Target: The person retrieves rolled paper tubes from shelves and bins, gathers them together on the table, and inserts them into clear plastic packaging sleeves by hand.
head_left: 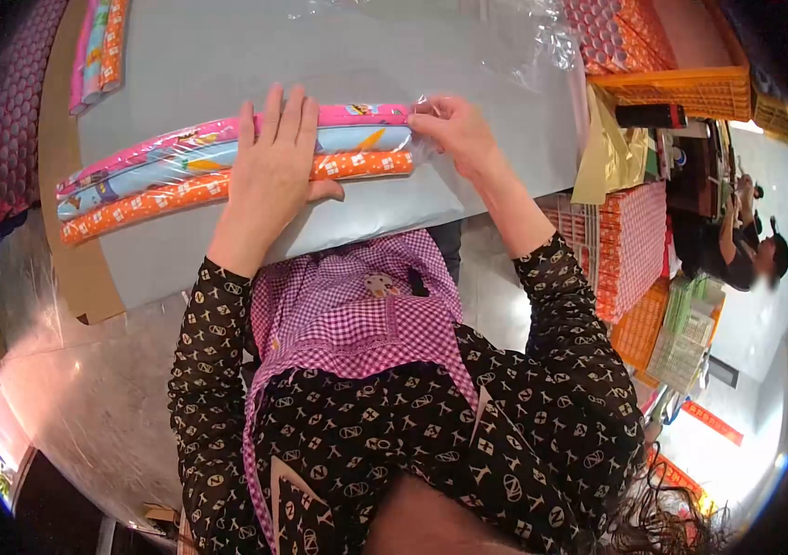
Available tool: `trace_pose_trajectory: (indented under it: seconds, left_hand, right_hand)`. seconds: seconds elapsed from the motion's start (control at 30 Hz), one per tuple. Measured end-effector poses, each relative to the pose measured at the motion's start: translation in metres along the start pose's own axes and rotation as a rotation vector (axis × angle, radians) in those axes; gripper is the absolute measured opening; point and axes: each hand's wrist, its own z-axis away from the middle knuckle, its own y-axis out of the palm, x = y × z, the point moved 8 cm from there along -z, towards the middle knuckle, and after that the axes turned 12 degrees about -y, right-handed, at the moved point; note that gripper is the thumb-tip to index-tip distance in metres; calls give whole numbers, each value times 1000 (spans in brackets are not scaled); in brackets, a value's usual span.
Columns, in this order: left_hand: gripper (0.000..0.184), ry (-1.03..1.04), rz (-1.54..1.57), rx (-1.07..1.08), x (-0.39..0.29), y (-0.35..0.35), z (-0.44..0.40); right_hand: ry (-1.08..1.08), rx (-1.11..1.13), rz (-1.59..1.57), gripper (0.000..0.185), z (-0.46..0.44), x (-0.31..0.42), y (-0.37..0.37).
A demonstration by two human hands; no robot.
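We're flattening our left hand [273, 153] across the middle of three wrapped rolls, palm down, fingers extended and slightly spread, thumb sticking out past the near edge. We're pinching the clear wrapper [425, 146] with our right hand [454, 134], thumb and fingertips closing at the rolls' right end; can't tell how the curled outer fingers are sitting. Rolls are lying side by side on the grey work surface [519, 153], near its front edge: pink roll [357, 114] farthest from us, light blue roll [213, 155] in the middle, orange roll [361, 165] nearest. All three are running left to right, bowing slightly. We're also seeing a second set of rolls [98, 54] lying at upper left, cardboard [88, 268] showing along the left side, and another person [736, 250] standing off to the right.
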Motion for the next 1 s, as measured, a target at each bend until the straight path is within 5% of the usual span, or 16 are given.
trace_pose_trajectory:
  seconds: [0.7, 1.0]
  left_hand:
    - [106, 29, 23, -34, 0, -20, 8]
    - [102, 34, 5, -15, 1, -20, 7]
  right_hand:
    - [76, -25, -128, 12, -22, -17, -1]
    - [153, 71, -310, 20, -13, -7, 6]
